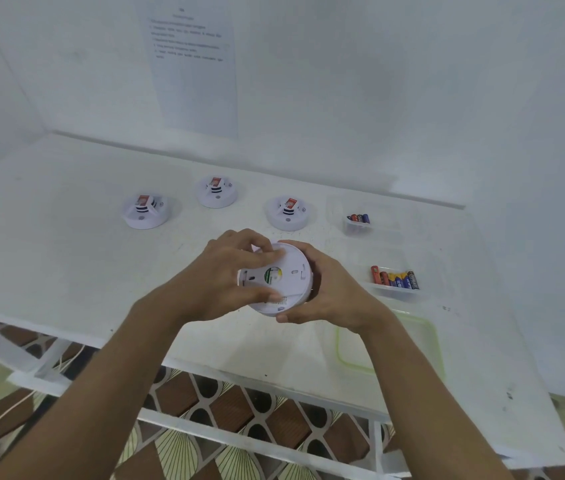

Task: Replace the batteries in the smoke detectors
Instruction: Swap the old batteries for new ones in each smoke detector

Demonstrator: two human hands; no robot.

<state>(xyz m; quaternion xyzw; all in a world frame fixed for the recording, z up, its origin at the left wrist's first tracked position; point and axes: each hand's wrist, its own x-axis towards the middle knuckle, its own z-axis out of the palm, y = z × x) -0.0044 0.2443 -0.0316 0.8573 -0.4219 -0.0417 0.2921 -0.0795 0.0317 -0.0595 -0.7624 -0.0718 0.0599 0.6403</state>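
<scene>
- Right now your left hand (225, 271) curls over the back of the smoke detector (289, 271), and your right hand (329, 289) cups its rim, above the counter (66, 271).
- Twist unevenly and it could slip and drop.
- Farther off, two battery trays (393, 292) sit close together; you could mix old with new.

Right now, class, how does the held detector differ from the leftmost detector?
The held detector is tilted, gripped by the left hand and right hand; the leftmost detector lies flat, untouched. The held detector shows a green label; the leftmost detector, a red part on top. Both are round, white.
</scene>
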